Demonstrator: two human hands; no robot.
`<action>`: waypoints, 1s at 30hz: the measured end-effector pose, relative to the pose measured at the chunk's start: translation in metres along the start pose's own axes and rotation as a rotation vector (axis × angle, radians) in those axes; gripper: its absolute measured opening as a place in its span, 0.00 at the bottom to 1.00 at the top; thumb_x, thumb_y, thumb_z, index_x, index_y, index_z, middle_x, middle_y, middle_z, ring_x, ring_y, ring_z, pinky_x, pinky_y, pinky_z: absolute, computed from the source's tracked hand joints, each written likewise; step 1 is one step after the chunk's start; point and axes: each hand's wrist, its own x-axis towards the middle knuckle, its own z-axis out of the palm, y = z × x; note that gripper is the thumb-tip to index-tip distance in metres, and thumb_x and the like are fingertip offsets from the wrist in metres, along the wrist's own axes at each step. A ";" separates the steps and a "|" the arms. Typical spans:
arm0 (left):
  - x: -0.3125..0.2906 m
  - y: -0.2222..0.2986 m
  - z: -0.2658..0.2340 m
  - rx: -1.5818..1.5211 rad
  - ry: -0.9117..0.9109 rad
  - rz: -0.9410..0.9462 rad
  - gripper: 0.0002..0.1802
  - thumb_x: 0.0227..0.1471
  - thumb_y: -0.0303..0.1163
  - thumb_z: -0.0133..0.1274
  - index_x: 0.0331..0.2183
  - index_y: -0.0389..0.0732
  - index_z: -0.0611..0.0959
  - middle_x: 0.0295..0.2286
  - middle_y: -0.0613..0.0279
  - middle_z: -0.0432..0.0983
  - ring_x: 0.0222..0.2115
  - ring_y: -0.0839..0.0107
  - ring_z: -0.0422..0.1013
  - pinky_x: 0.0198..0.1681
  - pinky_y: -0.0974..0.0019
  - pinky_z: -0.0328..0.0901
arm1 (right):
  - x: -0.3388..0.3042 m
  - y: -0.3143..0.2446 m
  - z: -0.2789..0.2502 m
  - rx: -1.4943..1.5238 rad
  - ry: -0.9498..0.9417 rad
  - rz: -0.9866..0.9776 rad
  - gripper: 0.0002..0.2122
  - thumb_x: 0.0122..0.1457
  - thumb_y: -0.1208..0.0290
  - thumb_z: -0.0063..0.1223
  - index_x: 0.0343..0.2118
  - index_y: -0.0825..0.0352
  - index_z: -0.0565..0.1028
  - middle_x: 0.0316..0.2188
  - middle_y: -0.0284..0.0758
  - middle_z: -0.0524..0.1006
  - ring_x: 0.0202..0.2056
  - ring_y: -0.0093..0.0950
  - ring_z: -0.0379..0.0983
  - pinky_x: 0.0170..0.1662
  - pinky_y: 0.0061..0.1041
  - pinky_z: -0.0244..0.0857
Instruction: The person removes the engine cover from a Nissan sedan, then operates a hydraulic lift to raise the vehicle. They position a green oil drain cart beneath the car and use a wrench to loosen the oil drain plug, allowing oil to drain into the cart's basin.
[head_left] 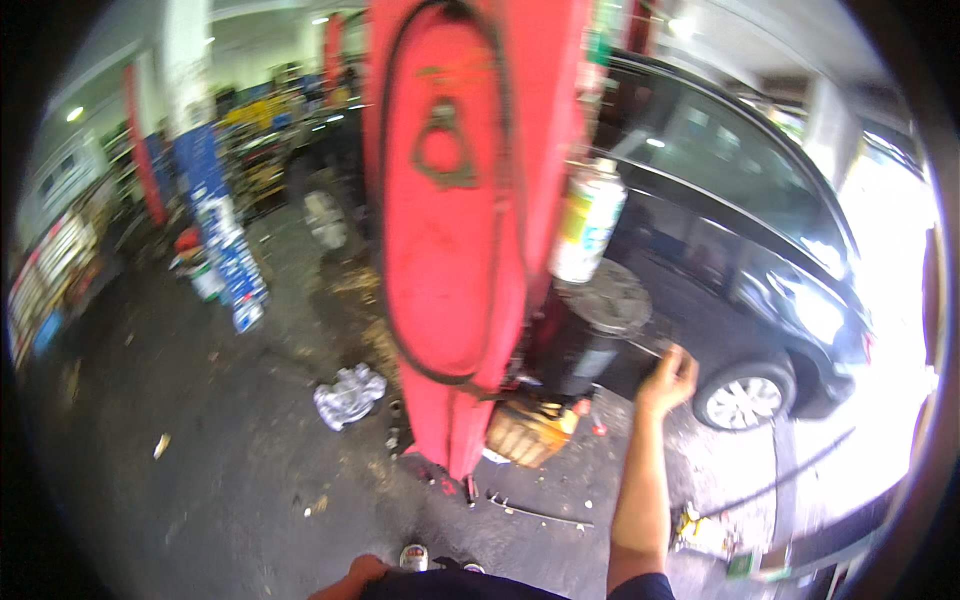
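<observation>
- Here's the right hand (670, 382), out ahead on a raised bare forearm, its fingers curled closed around what looks like a thin pale rod (645, 348).
- That rod pokes out leftward from the fist toward a dark round container (605, 305); whether the tip touches it, I can't tell.
- Down at the lower edge, a blurred patch of skin, seemingly the left hand or wrist (362, 572) — no telling how its fingers stand.
- Centre stage, a tall red post (450, 290), with a black hose (384, 230) looped down its face and a flat metal plate (460, 178) with a round hole inside that loop.
- Just right of the post, a white and green can (588, 230) stands at the dark container's top.
- Below them, a tan, box-like bundle (530, 433) sits by the foot of the post.
- Over on the right, a dark car (690, 245), its silver wheel (742, 402) beyond the fist.
- On the grimy floor (230, 470) — a crumpled whitish bag (349, 396) left of the post, and a thin dark strip (540, 514) in front of it.
- At bottom centre, a pale shoe (413, 556) peeks out.
</observation>
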 end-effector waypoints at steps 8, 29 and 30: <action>0.000 -0.006 -0.011 -0.150 0.086 0.329 0.23 0.51 0.50 0.56 0.27 0.38 0.87 0.28 0.42 0.82 0.30 0.48 0.78 0.38 0.51 0.70 | 0.001 -0.023 0.001 0.033 0.012 0.052 0.09 0.58 0.69 0.65 0.33 0.69 0.77 0.22 0.24 0.72 0.25 0.15 0.64 0.31 0.20 0.63; -0.011 0.014 -0.038 -0.109 -0.073 0.175 0.25 0.53 0.50 0.56 0.42 0.39 0.88 0.40 0.41 0.83 0.45 0.48 0.78 0.51 0.49 0.70 | 0.004 -0.023 -0.001 -0.050 0.019 0.035 0.16 0.53 0.62 0.66 0.33 0.71 0.74 0.29 0.42 0.74 0.32 0.39 0.73 0.38 0.35 0.68; -0.013 0.015 -0.039 -0.084 -0.056 0.215 0.24 0.53 0.49 0.56 0.41 0.40 0.88 0.40 0.42 0.83 0.44 0.49 0.78 0.50 0.50 0.70 | 0.005 -0.023 -0.002 -0.064 0.024 0.007 0.16 0.53 0.63 0.66 0.34 0.71 0.74 0.29 0.40 0.75 0.31 0.35 0.73 0.38 0.32 0.68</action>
